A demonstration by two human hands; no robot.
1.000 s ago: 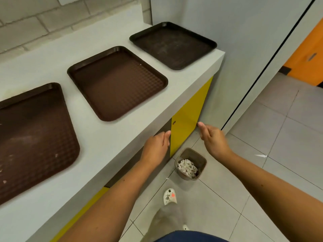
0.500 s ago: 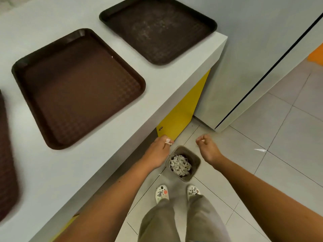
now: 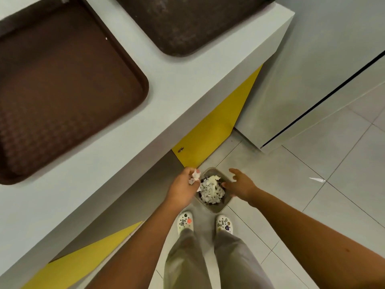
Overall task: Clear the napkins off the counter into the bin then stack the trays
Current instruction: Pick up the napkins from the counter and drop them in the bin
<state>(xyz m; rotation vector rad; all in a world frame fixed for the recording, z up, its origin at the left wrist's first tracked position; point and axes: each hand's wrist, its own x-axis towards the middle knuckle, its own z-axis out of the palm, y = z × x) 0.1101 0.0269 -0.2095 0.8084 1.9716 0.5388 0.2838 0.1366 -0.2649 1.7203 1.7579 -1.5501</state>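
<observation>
Fingers (image 3: 188, 170) of the left hand (image 3: 182, 187) curl round a crumpled white napkin (image 3: 195, 176), pinching it just above the near-left edge of the bin (image 3: 215, 208). The right hand (image 3: 242, 185) hovers over the opposite edge, its fingers (image 3: 235, 171) spread and holding nothing. The small brown bin stands on the tiled floor (image 3: 312, 205) between the hands, just ahead of the person's decorated white shoes (image 3: 184, 223), and is heaped with discarded napkins (image 3: 211, 190). Above and to the left, the pale counter (image 3: 181, 80) carries a brown tray (image 3: 62, 90) and a darker tray (image 3: 187, 24), lying side by side and apart, not yet stacked. No napkin shows on the visible stretch of counter. The risk lies in the drop. The bin's mouth is narrow and its pile looks close to the rim, so a light wad let go off-centre could roll off the heap or drift onto the floor beside the yellow cabinet door (image 3: 212, 126). A hand brushing the rim might also tip so small a bin.
</observation>
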